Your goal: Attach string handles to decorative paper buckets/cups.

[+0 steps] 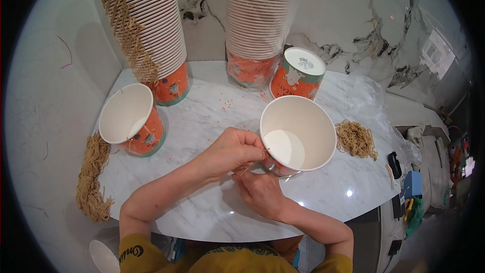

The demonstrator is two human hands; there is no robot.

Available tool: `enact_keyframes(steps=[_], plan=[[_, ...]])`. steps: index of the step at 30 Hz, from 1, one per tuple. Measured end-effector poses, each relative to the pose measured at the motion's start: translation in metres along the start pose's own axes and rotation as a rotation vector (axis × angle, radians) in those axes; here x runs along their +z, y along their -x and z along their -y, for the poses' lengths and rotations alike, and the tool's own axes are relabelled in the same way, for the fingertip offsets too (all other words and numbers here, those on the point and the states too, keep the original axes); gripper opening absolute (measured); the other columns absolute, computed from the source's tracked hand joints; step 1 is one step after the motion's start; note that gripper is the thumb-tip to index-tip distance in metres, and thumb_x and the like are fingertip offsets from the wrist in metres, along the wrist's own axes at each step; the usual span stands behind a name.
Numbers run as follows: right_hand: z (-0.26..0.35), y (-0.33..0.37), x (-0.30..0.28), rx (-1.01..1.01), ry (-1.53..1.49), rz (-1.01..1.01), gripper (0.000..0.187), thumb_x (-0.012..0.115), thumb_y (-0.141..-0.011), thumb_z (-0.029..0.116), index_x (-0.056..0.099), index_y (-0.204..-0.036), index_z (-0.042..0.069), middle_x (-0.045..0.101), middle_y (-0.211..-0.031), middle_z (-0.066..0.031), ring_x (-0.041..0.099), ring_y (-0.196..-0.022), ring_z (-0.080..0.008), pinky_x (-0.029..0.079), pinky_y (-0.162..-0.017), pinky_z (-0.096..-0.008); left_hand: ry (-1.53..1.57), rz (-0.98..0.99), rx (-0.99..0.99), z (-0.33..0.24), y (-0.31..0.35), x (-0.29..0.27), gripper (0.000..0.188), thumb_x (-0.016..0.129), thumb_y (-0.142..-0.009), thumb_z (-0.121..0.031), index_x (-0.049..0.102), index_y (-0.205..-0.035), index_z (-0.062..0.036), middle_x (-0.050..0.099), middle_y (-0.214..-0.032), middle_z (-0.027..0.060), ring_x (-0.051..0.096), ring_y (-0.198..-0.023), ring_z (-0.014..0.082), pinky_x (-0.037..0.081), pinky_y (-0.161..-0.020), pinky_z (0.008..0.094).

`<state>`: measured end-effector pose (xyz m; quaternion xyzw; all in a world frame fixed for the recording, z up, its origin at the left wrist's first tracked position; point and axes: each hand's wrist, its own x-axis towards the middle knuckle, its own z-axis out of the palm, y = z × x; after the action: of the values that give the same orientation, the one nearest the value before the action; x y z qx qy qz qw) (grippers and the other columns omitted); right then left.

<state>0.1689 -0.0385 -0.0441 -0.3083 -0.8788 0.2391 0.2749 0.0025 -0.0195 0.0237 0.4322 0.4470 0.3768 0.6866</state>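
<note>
While bucket stands mouth-up near middle of worktop, left hand at its 8 o'clock pinches string by rim; right hand, 7 o'clock, seems clamped on same string, perhaps steadying it. String bundle at 3 o'clock, presumably for easy reach.

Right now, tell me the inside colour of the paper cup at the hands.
The paper cup is plain off-white inside; the head view shows it.

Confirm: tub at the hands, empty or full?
Empty: the tub shows bare white walls and bottom through its open top.
</note>
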Motion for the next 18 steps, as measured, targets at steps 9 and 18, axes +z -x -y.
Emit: enact_keyframes(steps=[9, 18], plan=[[0.003, -0.005, -0.012, 0.001, -0.095, -0.025, 0.016, 0.063, -0.094, 0.013, 0.064, -0.104, 0.001, 0.069, -0.076, -0.0178, 0.068, -0.065, -0.0369, 0.052, -0.059, -0.0483, -0.958, -0.430, 0.742, -0.012, 0.012, -0.001, 0.016, 0.059, -0.086, -0.005, 0.064, -0.101, -0.0030, 0.069, -0.097, 0.0098, 0.065, -0.061, 0.0229, 0.053, -0.060, 0.0340], [0.023, -0.005, -0.062, 0.104, -0.476, -0.010, 0.007, 0.065, -0.099, 0.007, 0.066, -0.100, 0.000, 0.064, -0.069, -0.0068, 0.062, -0.058, -0.0154, 0.048, -0.055, -0.0291, -0.955, -0.045, 0.791, -0.011, 0.017, 0.001, 0.043, 0.050, -0.079, 0.010, 0.066, -0.117, -0.0017, 0.068, -0.109, 0.0113, 0.068, -0.086, 0.0226, 0.053, -0.069, 0.0316]])
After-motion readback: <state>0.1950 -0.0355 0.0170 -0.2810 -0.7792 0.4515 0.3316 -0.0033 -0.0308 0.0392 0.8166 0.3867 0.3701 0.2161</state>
